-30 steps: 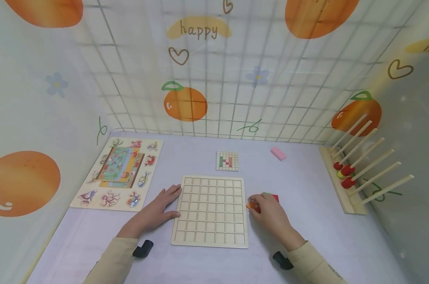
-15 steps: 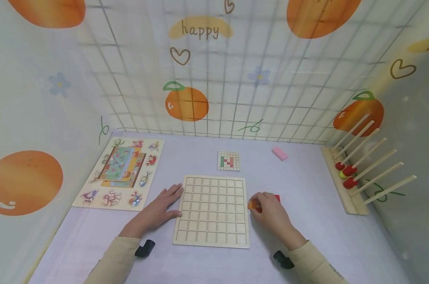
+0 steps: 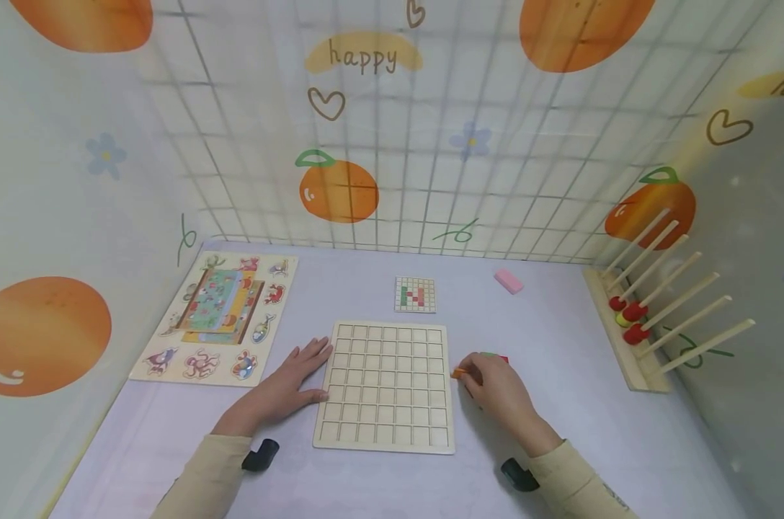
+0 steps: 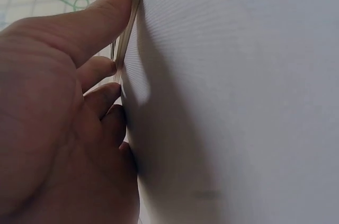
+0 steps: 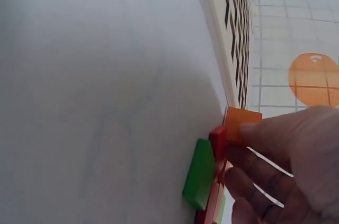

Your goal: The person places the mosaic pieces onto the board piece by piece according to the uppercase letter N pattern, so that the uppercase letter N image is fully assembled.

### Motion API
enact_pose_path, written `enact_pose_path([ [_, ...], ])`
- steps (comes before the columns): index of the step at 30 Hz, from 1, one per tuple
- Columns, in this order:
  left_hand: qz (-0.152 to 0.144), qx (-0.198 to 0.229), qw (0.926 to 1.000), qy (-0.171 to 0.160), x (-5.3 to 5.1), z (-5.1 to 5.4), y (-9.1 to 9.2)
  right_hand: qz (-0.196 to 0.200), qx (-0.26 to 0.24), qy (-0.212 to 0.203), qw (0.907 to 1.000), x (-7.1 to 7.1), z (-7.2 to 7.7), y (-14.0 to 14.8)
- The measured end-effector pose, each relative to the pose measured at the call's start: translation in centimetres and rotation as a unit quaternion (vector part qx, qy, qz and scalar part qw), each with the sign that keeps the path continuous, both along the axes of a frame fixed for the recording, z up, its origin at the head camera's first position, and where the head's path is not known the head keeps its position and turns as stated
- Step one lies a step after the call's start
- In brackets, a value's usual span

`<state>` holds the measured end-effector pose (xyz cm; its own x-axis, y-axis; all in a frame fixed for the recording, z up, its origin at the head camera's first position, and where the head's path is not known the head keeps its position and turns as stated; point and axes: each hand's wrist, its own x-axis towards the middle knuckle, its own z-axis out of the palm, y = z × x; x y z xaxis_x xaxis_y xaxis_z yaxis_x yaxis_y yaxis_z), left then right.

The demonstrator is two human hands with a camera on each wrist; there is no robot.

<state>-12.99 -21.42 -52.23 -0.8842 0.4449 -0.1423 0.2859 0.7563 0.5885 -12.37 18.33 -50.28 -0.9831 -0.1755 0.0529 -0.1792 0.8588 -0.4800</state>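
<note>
A square wooden grid board [image 3: 385, 386] lies in the middle of the table in the head view. Along its left edge my left hand [image 3: 288, 382] rests with fingers spread, thumb and fingertips touching the rim. Just beyond the right edge, my right hand [image 3: 496, 386] pinches an orange block [image 5: 243, 119] between thumb and fingers. Under and beside those fingers are a green block [image 5: 199, 175], a red block [image 5: 217, 138] and a pink block [image 5: 213, 203]. The right hand covers most of these pieces in the head view.
A small pattern card [image 3: 415, 294] lies behind the board, with a pink eraser-like block [image 3: 509, 281] farther right. A sea-animal puzzle board [image 3: 165, 353] occupies the left. At right stands a pegged wooden rack [image 3: 645, 378] with several beads.
The orange block in the right hand has tilted, now showing a thinner side in the head view. The left hand stays at the board's edge.
</note>
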Motion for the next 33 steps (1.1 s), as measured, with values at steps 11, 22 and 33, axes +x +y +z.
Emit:
enact_pose_path([
  [11, -0.006, 0.002, 1.0000, 0.006, -0.1, -0.1, -0.1, -0.014, -0.019, -0.019, 0.9996, -0.4, 0.0, 0.2],
  [22, -0.007, 0.002, 1.0000, 0.004, -0.2, -0.1, -0.1, -0.015, -0.054, -0.014, 0.9983, -0.8, 0.5, -0.4],
  [33, -0.007, 0.011, 0.9999, 0.003, -0.3, -0.4, -0.1, -0.005, -0.096, -0.025, 0.9950, -1.7, 1.3, -2.3],
])
